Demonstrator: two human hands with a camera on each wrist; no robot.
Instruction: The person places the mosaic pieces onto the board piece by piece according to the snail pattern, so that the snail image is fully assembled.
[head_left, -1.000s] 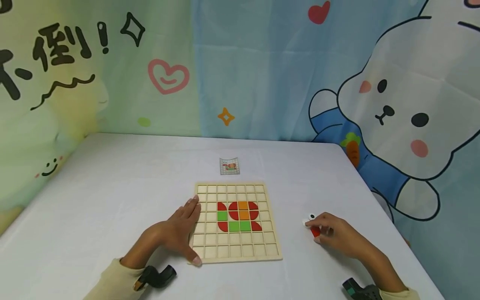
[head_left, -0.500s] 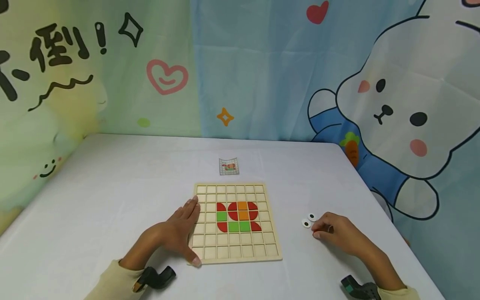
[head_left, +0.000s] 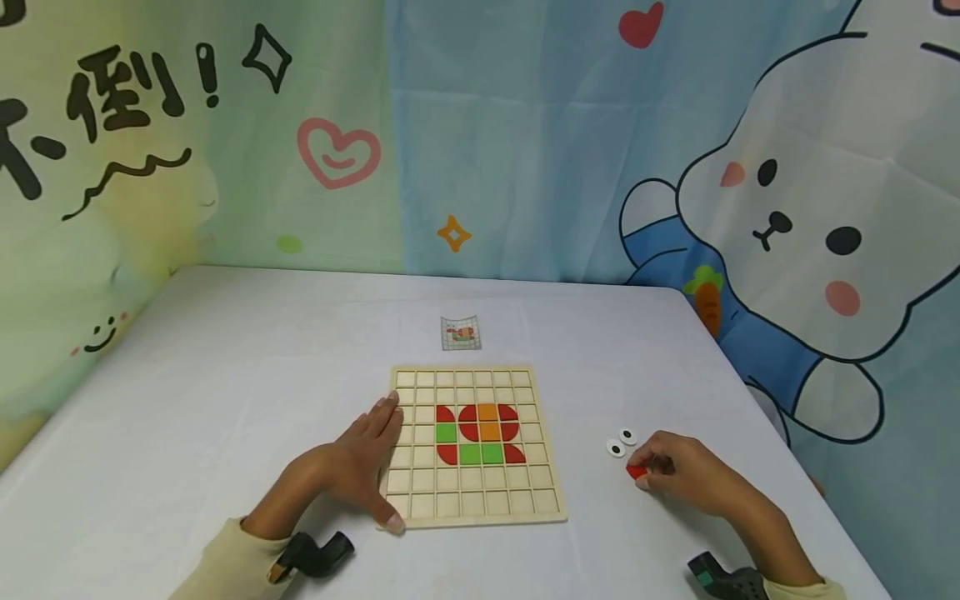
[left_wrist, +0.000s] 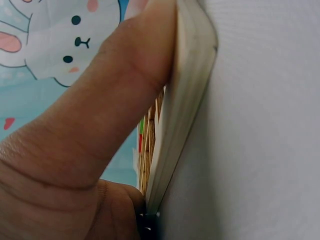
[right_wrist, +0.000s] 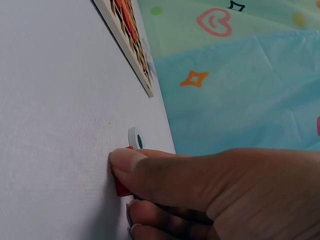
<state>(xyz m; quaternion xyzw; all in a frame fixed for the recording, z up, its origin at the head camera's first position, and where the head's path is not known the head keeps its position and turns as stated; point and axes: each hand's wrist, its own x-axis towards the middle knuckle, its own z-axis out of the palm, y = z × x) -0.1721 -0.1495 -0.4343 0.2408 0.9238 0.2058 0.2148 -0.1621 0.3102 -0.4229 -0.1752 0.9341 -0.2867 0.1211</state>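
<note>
My left hand [head_left: 352, 467] rests along the left edge of a wooden grid board [head_left: 472, 492], fingers spread and thumb at its near corner. Red, green and orange pieces [head_left: 480, 453] fill some of the board's cells. To the right of the board, my right hand [head_left: 686, 471] pinches a red piece [head_left: 636, 472] between thumb and fingers, close to the tabletop. In the right wrist view the red piece [right_wrist: 123, 187] is partly covered by the thumb. Just beyond the fingertips lie two white discs with black dots, a nearer disc [head_left: 616, 448] and a farther disc [head_left: 627, 436].
A small pattern card [head_left: 461, 333] lies behind the board on the white tabletop [head_left: 300, 333]. A printed curtain [head_left: 517, 142] hangs behind the table. Each wrist carries a black camera mount, such as the left mount [head_left: 318, 557].
My right hand has drawn back slightly from the two white discs, which now show fully. The red piece it pinches has turned and shows less. My left hand stays put.
</note>
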